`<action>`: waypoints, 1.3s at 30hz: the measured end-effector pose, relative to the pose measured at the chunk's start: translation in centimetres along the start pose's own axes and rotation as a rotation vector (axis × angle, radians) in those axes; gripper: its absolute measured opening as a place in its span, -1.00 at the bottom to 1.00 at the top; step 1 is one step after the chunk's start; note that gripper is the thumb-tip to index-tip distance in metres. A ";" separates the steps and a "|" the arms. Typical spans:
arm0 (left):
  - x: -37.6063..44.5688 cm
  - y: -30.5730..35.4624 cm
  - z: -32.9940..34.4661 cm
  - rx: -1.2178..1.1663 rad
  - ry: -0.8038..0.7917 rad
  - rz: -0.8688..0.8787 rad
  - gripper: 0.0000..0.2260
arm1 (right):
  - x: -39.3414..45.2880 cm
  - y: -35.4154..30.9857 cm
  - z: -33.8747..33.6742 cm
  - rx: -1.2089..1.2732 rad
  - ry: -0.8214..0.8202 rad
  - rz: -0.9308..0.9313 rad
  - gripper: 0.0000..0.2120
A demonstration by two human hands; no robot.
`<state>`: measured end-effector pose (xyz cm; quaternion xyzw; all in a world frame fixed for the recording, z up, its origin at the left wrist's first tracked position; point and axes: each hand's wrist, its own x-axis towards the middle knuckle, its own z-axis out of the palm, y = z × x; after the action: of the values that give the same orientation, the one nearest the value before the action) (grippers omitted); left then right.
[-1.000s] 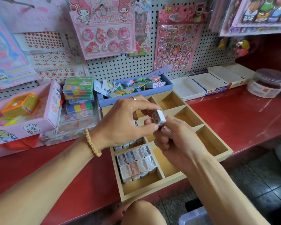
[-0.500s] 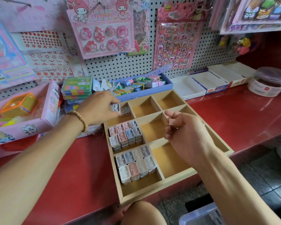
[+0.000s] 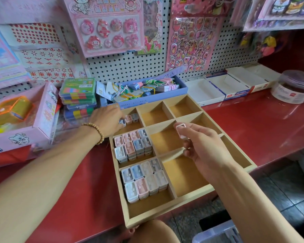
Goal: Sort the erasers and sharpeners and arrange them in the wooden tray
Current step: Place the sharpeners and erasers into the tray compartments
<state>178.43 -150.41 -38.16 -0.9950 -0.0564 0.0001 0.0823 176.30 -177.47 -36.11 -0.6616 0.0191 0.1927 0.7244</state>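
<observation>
Seat sharpener (image 3: 122, 122), pinched by left hand (image 3: 107, 120), flush beside the two (image 3: 131, 118) just right. Keep right hand (image 3: 200, 146) pinching its piece (image 3: 180, 131), clear of tray (image 3: 165, 210).

The left hand (image 3: 107, 120) covers the far-left corner of the wooden tray (image 3: 167, 208) and most of a small sharpener (image 3: 122, 122) under its fingertips; how the fingers lie on it cannot be told. The round jar (image 3: 294, 87) is cut by the right edge. The pegboard packets (image 3: 111, 25) run off the top, their print unreadable.
</observation>
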 end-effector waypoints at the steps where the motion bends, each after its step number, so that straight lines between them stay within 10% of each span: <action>1: 0.1 0.1 0.0 0.012 0.020 -0.005 -0.68 | 0.1 0.1 0.0 -0.004 0.000 -0.004 -0.87; 10: -0.8 1.3 -2.4 -0.288 0.269 -0.013 -0.74 | 0.2 0.1 1.1 0.111 -0.010 -0.041 -0.84; 19: -4.6 6.0 -7.3 -0.691 0.240 0.414 -0.67 | 0.2 -0.5 3.1 0.056 -0.001 -0.081 -0.82; 39: -6.5 4.8 -8.0 -0.922 0.312 0.264 -0.73 | 1.4 -1.6 6.7 0.131 -0.164 0.002 -0.76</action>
<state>172.54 -157.15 -31.15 -0.9146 0.0890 -0.1633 -0.3591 176.62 -170.75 -34.13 -0.5947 -0.0271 0.2456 0.7650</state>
